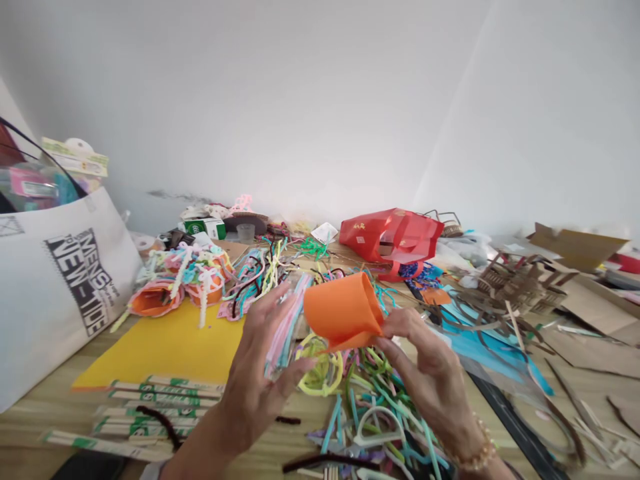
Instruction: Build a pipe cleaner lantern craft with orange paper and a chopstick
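The left grip is shut on pink and blue fuzzy sticks; the right grip pinches an orange foam roll.

A white fabric bag bears black block lettering, legible as "MENS" over "NEW-TIDE"; its smaller lines are illegible. Green print on the paper strips, the green-and-white carton's label and gold marks on the red bag are too small to read.

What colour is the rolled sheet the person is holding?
Orange, best seen in the head view: the rolled sheet is pinched by the right hand.
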Motion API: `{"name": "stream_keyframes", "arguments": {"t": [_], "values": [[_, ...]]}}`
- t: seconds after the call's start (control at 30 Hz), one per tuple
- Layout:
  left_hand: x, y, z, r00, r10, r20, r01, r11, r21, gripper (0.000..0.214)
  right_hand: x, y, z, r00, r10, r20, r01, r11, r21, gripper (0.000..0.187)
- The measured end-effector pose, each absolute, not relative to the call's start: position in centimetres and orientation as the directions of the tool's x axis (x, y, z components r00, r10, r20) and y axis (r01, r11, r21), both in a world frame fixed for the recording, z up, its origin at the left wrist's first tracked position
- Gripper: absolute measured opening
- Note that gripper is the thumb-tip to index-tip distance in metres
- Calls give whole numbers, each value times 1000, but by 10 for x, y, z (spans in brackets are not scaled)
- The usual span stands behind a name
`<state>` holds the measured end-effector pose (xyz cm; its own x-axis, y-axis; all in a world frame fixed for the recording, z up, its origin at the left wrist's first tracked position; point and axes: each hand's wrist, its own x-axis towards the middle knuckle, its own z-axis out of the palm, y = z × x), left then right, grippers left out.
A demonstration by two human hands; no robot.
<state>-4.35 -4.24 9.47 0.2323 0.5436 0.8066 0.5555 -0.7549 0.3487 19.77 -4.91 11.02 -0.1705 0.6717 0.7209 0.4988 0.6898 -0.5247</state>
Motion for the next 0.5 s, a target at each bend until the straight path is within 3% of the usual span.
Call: {"name": "stream_keyframes", "arguments": {"t": [0.1,0.17,0.33,0.5], "values": [[-50,-31,92,308,681,664,495,-711,500,55,209,-44,114,-128,846,518,298,531,-793,11],[-54,-23,85,406,710,575,464,-702,540,65,215,-41,114,-164,905,393,156,417,-895,14],[-58,-3,59,552,730,402,471,-671,572,112,226,-25,107,-248,934,257,-62,250,-966,17],[-55,9,39,616,745,254,502,-621,602,135,231,-11,94,-367,925,97,-80,72,-994,22]]}}
